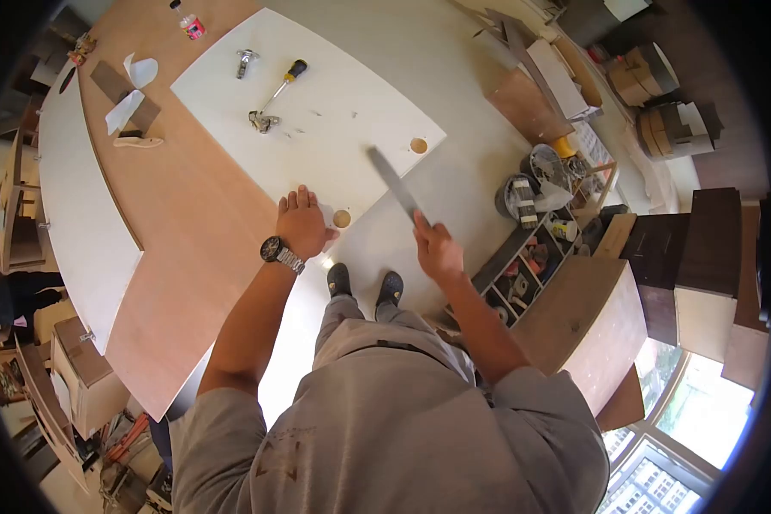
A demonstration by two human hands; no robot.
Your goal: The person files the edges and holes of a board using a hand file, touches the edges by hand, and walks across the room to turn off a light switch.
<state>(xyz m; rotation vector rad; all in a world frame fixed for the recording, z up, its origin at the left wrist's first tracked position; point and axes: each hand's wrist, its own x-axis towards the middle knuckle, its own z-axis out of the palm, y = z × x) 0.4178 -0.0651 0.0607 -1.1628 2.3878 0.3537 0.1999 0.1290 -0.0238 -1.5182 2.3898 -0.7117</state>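
Note:
A white panel [334,94] lies on the wood-toned board, with one round hole [341,219] at its near corner and another hole [419,146] farther right. My left hand [302,224] rests flat on the panel just left of the near hole, fingers stretched out, a watch [281,253] on the wrist. In my right hand [439,250] is a long flat grey file [391,182], closed around its near end. The file points up and left over the panel's edge; whether it touches is unclear. Farther back lie a screwdriver [285,83] and two metal hinges [264,122].
Wood-toned boards [180,231] spread to the left, bearing a drink bottle [188,20] and a wooden-handled tool [139,142]. A divided tool tray [522,274] and buckets [516,197] stand at right, beside a wooden box [565,300]. Another person's dark sleeve [34,295] shows at far left.

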